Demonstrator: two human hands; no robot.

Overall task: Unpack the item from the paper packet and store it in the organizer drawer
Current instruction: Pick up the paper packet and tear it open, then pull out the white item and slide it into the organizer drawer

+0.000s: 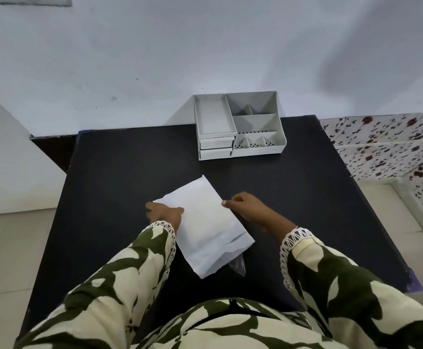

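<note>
A white paper packet point(205, 222) lies slantwise on the black table point(119, 177) in front of me. My left hand point(166, 214) grips its left edge near the far corner. My right hand point(245, 206) pinches its right edge with fingers closed. A clear plastic item point(238, 264) pokes out from under the packet's near end. The white organizer point(238, 124) stands at the table's far edge, with two shut drawers point(216, 147) stacked at its front left and several open compartments on top.
A pale wall rises right behind the organizer. A floral-patterned cloth surface point(391, 144) lies to the right of the table. Tiled floor shows on both sides. My patterned sleeves fill the near part of the view.
</note>
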